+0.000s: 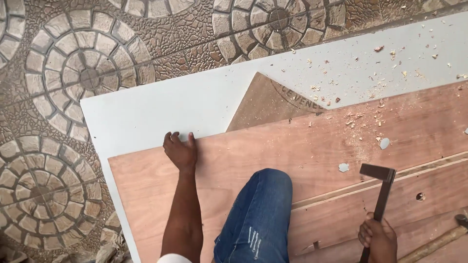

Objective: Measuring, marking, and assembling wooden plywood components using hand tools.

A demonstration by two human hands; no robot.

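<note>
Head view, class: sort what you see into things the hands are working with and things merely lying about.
In use:
left hand pressing on the plywood sheet
right hand, grip shut on the hammer

Lying about:
white board
wood chips
second hammer at the right edge

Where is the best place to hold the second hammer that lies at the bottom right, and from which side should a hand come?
Probably the wooden handle, taken from above: it lies flat on the plywood, slanting up toward its metal head at the frame edge. The right hand is nearest, but it already holds a dark hammer.
</note>
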